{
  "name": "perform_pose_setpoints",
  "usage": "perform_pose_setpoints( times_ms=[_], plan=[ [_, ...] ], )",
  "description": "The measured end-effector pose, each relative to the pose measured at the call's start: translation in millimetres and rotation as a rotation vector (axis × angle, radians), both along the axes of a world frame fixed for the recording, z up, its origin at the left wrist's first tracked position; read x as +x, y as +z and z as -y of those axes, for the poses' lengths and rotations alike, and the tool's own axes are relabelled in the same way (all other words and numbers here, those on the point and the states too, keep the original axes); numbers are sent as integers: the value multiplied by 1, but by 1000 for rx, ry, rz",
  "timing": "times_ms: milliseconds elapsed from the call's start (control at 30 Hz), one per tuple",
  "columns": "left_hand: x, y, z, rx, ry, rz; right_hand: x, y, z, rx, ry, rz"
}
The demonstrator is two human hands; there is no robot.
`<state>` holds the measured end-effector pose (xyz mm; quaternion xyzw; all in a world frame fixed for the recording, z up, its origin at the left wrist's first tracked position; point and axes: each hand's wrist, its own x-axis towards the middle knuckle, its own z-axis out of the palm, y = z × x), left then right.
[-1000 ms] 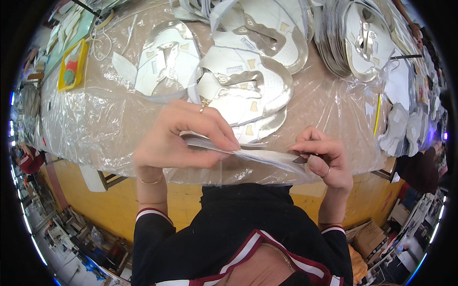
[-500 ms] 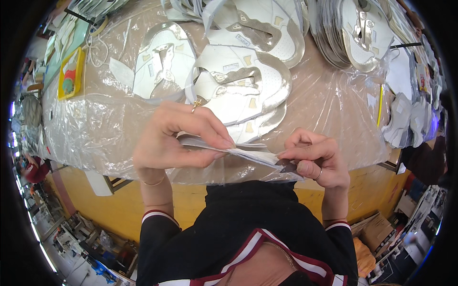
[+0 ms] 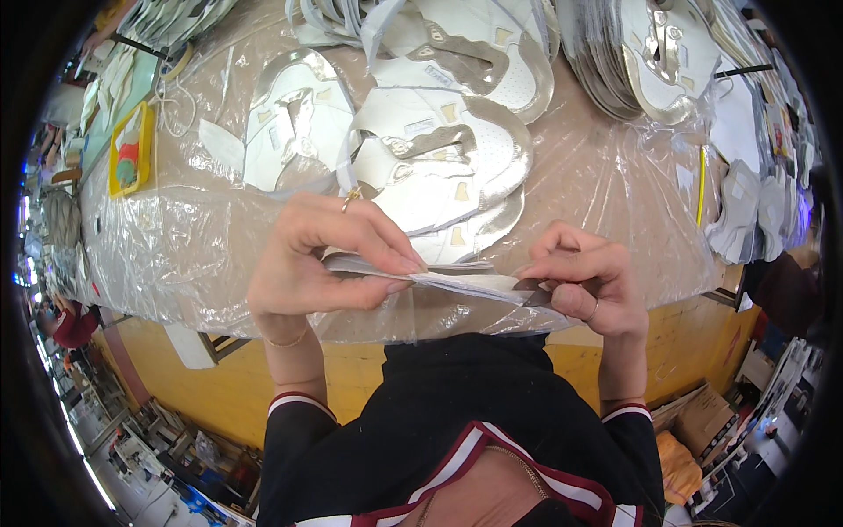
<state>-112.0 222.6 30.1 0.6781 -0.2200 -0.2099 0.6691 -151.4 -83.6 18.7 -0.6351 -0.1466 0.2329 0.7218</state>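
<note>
Between my hands, above the table's near edge, is a white shoe upper piece (image 3: 474,285), seen nearly edge-on with layered edges and a dark shiny patch at its right end. My left hand (image 3: 329,250) pinches it near its middle between thumb and fingers. At the right end my right hand (image 3: 584,277) grips the piece by the dark patch, thumb below and fingers above. Just beyond lie overlapping white-and-gold shoe uppers (image 3: 421,158). Another upper (image 3: 299,123) lies flat to their left. What the fingertips cover is hidden.
Clear plastic sheeting covers the table (image 3: 615,211). A tall stack of uppers (image 3: 606,61) stands at the far right, with grey pieces (image 3: 738,211) by the right edge. On the left sits a yellow tray (image 3: 132,149) with red and green items; a white scrap (image 3: 221,140) lies nearby.
Both hands keep their grip on the upper piece. My right hand has shifted slightly right, and the piece lies a little flatter. The whole view has moved slightly.
</note>
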Motion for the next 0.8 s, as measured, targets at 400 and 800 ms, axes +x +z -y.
perform_pose_setpoints(
  times_ms=[400, 800],
  plan=[
    [-1, -1, 0, 29, 21, 2, 2, -2, 1, 41, -10, -7],
    [-2, 0, 1, 4, -5, -8, -1, -5, 4, 3, -14, 49]
  ],
)
